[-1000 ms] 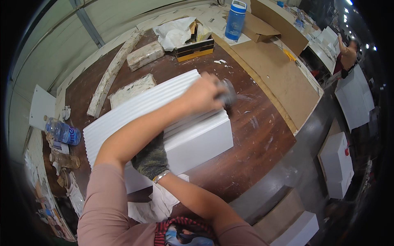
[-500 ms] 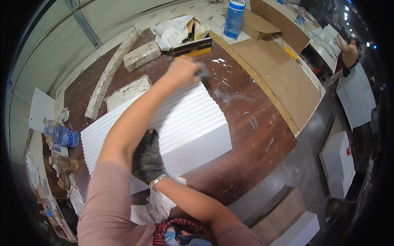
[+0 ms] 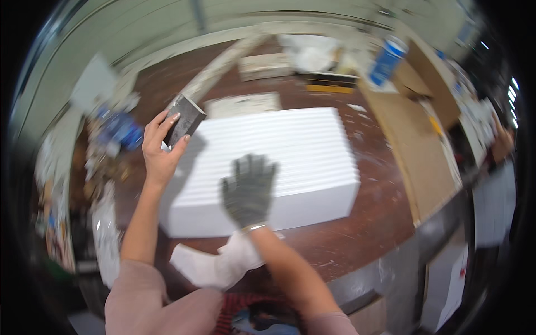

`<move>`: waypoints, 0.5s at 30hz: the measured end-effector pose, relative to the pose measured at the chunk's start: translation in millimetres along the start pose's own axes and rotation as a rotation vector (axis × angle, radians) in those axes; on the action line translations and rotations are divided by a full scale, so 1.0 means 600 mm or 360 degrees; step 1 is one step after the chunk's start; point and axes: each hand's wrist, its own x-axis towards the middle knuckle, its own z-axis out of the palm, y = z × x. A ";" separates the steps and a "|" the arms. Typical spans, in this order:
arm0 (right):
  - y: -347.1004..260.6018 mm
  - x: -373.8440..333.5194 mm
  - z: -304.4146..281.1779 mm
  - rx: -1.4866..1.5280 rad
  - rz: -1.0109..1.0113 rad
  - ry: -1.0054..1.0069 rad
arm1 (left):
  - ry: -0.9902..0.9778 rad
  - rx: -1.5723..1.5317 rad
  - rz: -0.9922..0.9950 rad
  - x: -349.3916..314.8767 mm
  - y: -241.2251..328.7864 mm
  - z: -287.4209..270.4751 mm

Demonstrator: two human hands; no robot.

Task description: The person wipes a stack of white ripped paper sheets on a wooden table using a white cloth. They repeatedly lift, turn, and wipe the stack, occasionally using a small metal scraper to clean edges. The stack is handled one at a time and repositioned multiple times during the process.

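A large white block with a ridged top (image 3: 301, 134) lies on the brown table. My bare left hand (image 3: 162, 148) is raised at the block's far left corner, its fingers and thumb gripping a dark grey sanding block (image 3: 185, 120). My right hand (image 3: 248, 190), in a grey-green knit glove, rests with fingers spread flat on the ridged top near its front edge. A crumpled white cloth (image 3: 206, 269) lies in front of the white block, partly behind my right wrist. Motion blurs the view somewhat.
Behind the white block lie plaster-smeared blocks (image 3: 265, 67) and a long bar (image 3: 223, 67). A black and yellow box (image 3: 332, 82) and a blue bottle (image 3: 386, 64) stand farther back. Cardboard (image 3: 413, 151) covers the right side; a water bottle (image 3: 124, 129) lies left. Another person (image 3: 502, 137) is far right.
My left hand has swung with the sanding block from the far right end of the ridged top to its left end. My gloved hand stays on the block, fingers now spread. The view has turned.
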 end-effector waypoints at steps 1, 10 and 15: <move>-0.003 -0.003 0.007 -0.0049 -0.0124 0.0311 | 0.0136 0.0055 -0.0151 -0.040 -0.029 -0.058; 0.003 -0.006 0.014 -0.0425 -0.0245 0.0257 | -0.0093 0.0937 -0.0862 -0.364 -0.152 -0.257; 0.003 0.001 0.013 -0.0514 -0.0215 0.0119 | 0.0322 0.0858 -0.0824 -0.441 -0.163 -0.384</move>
